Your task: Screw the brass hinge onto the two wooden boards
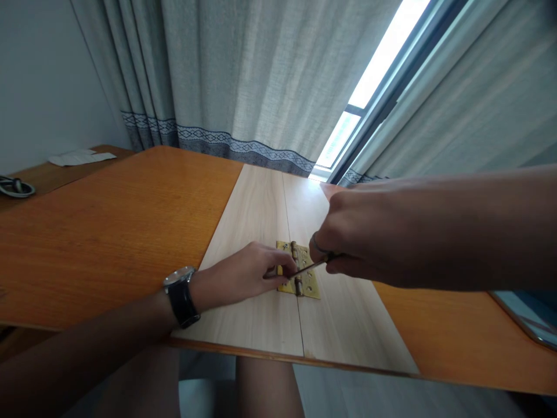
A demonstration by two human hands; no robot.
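Note:
A brass butt hinge (310, 283) lies unfolded across the seam between two pale wooden boards, with screw holes in both leaves. My right hand (354, 235), a ring on one finger, is closed around a screwdriver (310, 267); its handle is hidden in the fist. The thin metal shaft slants down to the left, over the hinge's knuckle. At the shaft's far end, my left hand (250, 273) pinches with thumb and fingers above the left leaf. Whatever is between those fingertips is too small to make out. The left wrist wears a black-strapped watch (181, 296).
The boards (263, 200) rest on an orange-brown wooden table (143, 215). White paper (81, 157) and a dark, round-edged object (16, 187) lie at far left. A flat glossy device (528, 316) sits at the right edge. Curtains (261, 81) hang behind the table.

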